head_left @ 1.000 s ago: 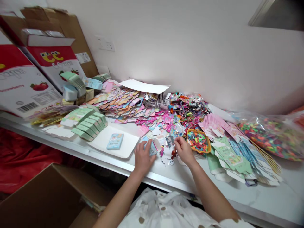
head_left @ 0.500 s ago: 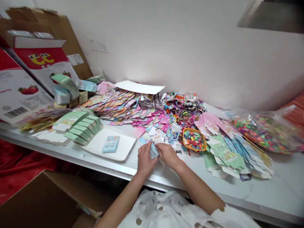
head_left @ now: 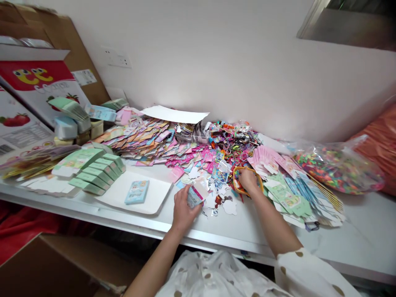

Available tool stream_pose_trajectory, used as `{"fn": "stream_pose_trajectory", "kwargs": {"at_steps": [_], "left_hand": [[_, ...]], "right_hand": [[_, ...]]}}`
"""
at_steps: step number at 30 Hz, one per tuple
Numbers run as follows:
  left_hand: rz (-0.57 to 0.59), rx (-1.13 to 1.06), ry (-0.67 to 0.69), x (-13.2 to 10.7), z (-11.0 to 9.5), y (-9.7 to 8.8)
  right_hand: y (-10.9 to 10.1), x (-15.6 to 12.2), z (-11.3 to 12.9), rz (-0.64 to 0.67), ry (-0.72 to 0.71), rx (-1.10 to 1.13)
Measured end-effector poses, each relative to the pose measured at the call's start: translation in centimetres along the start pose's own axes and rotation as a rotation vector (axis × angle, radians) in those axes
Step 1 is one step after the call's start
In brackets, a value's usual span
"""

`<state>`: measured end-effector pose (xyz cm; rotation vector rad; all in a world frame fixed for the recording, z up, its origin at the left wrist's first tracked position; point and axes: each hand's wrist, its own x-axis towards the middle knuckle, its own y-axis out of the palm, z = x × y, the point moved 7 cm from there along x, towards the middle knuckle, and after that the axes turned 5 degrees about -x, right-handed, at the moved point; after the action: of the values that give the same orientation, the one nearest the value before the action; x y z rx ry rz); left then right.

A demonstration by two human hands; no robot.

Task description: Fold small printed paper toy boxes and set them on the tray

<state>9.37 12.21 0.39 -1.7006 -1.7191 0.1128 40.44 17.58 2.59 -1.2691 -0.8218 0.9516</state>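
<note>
My left hand [head_left: 183, 210] is closed around a small blue card box [head_left: 195, 195], whose white end flap stands open toward the right. My right hand [head_left: 248, 180] reaches down into a small orange basket [head_left: 261, 187] of colourful little pieces; its fingertips are hidden among them. Between the two hands lie loose stickers or cut-outs [head_left: 229, 206] on the white table. To the left, a closed blue box [head_left: 137, 192] rests on a white card tray [head_left: 161, 202].
Green boxes [head_left: 95, 175] are stacked at the left. Heaps of colourful packets [head_left: 139, 138] and trinkets [head_left: 238, 144] line the wall. Flat pink, green and blue cartons [head_left: 291, 198] fan out at the right, near a clear bag of bright pieces [head_left: 337, 167]. An open cardboard box [head_left: 62, 264] stands below.
My right hand has left the small box and moved right into the orange basket. My left hand keeps the box, now with its flap visible. The view has shifted slightly right.
</note>
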Motion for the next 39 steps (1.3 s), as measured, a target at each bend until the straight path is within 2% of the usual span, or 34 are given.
{"fn": "stream_pose_trajectory", "kwargs": {"at_steps": [2,4,6,8,10,13,16,18,20,22,24,28,29,30,32,35,37,39], "left_hand": [[0.005,0.002,-0.004,0.0,0.2,0.0],[0.005,0.001,-0.01,0.0,0.5,-0.1],[0.007,-0.004,-0.013,0.1,0.7,-0.1],[0.007,-0.004,-0.011,0.3,0.6,0.1],[0.01,0.008,0.001,0.6,0.0,0.7],[0.026,0.04,0.01,1.0,-1.2,1.9],[0.037,0.077,0.007,1.1,-2.4,3.0],[0.021,0.099,0.025,1.0,-3.0,3.2],[-0.008,0.116,0.06,0.8,-3.5,3.1],[-0.027,0.139,0.105,0.5,-3.7,2.8],[-0.029,0.154,0.139,0.2,-3.6,2.7],[0.002,0.105,0.153,-0.2,-2.8,3.0],[0.012,0.088,0.151,-0.1,-2.6,3.2],[0.022,0.073,0.15,-0.1,-2.4,3.4],[0.023,0.052,0.146,0.2,-2.1,3.7],[-0.012,0.037,0.114,0.9,-1.7,3.5],[-0.016,0.028,0.083,1.3,-1.5,3.3],[0.0,0.017,0.059,1.5,-1.3,3.1]], "right_hand": [[-0.1,0.1,-0.4,-0.032,-0.014,0.049],[-0.8,0.0,-1.4,-0.067,-0.025,0.205],[-1.6,-0.2,-2.7,-0.068,-0.001,0.466],[-2.0,-0.6,-3.4,-0.01,0.049,0.759],[-2.3,-1.7,-2.7,0.067,0.062,1.021],[-2.8,-4.3,1.2,0.113,-0.026,1.246],[-2.5,-7.6,6.1,0.093,-0.158,1.194],[-2.3,-9.6,8.8,0.002,-0.279,1.026],[-2.2,-10.9,10.7,-0.099,-0.392,0.815],[-1.8,-11.4,11.8,-0.087,-0.466,0.643],[-0.7,-11.3,12.5,0.119,-0.518,0.586],[1.3,-12.4,13.1,0.75,-0.569,0.69],[1.4,-12.8,13.1,0.828,-0.57,0.692],[1.3,-12.9,13.1,0.839,-0.574,0.68],[0.4,-12.5,13.0,0.7,-0.595,0.665],[-1.7,-10.2,12.3,0.385,-0.622,0.67],[-2.7,-6.9,10.7,0.207,-0.584,0.578],[-3.8,-2.2,8.0,0.001,-0.45,0.371]]}}
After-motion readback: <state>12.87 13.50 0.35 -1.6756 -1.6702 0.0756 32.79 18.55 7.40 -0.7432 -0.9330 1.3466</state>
